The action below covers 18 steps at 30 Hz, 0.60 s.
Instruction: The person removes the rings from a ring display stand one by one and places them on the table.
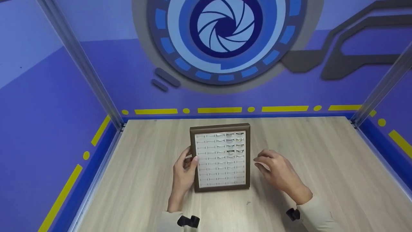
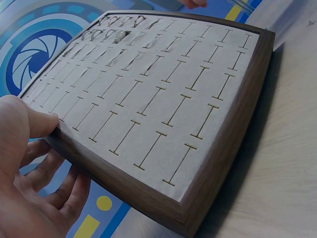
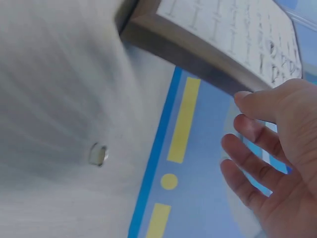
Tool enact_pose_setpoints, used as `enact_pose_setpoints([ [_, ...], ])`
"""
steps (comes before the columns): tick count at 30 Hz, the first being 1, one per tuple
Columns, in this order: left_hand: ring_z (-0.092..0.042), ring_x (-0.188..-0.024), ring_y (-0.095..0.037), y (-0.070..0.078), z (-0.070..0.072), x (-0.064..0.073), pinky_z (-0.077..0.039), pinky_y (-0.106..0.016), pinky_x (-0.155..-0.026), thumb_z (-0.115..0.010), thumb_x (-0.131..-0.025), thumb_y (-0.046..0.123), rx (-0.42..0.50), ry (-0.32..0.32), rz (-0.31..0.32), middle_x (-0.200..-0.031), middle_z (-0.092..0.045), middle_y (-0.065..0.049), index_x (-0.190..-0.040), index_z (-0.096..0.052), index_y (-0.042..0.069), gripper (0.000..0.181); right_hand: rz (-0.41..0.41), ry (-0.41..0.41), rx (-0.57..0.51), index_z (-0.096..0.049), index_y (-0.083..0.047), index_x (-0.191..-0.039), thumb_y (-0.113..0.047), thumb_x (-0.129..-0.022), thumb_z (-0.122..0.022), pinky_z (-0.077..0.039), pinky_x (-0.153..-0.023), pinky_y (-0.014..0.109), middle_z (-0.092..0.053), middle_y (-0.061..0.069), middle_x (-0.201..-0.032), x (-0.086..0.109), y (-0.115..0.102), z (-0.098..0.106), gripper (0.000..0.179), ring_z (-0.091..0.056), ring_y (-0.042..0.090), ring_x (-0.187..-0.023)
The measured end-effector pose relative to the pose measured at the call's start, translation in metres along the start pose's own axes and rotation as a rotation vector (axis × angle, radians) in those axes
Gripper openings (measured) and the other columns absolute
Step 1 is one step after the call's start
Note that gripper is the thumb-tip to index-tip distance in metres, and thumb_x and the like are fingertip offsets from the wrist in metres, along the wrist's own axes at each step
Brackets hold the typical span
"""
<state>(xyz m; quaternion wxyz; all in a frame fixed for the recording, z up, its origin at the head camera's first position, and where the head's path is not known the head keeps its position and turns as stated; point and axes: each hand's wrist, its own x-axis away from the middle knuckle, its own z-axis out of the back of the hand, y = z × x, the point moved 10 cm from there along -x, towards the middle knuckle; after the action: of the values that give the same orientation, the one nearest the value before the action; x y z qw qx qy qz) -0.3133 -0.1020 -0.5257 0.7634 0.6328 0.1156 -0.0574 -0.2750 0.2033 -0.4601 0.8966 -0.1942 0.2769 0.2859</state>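
Note:
A ring display tray point(image 1: 222, 175) with a brown wooden frame and pale slotted padding stands tilted up over the table. My left hand point(image 1: 184, 175) grips its left side, thumb over the front edge and fingers behind; the left wrist view shows this grip on the frame point(image 2: 124, 183). Several rings point(image 2: 120, 35) sit in slots toward the upper right corner. Just off the tray's right edge is my right hand point(image 1: 278, 170), fingers loosely bent with nothing between them. Its thumb point(image 3: 255, 104) overlaps the frame's edge in the right wrist view.
A single ring point(image 3: 98, 154) lies loose on the light wood table point(image 1: 145, 193). Blue printed walls point(image 1: 106, 64) with metal corner posts point(image 1: 83, 64) enclose the table at the back and both sides.

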Motion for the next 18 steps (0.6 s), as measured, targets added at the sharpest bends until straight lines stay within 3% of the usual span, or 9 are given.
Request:
enact_pose_setpoints([
  [18,-0.071,-0.114,-0.025,-0.001,0.000,-0.001,-0.058,-0.040,-0.102,-0.067,-0.107,0.016,-0.009,0.014,-0.014,-0.140,-0.066,-0.014,-0.156,-0.052,0.007,0.052,0.078,0.114,-0.053,-0.083,-0.006,-0.103,0.005,-0.080,-0.090,-0.059,-0.068,0.029,-0.072,0.002,-0.098,-0.021,-0.024,0.009,0.027,-0.068,0.013,-0.082],
])
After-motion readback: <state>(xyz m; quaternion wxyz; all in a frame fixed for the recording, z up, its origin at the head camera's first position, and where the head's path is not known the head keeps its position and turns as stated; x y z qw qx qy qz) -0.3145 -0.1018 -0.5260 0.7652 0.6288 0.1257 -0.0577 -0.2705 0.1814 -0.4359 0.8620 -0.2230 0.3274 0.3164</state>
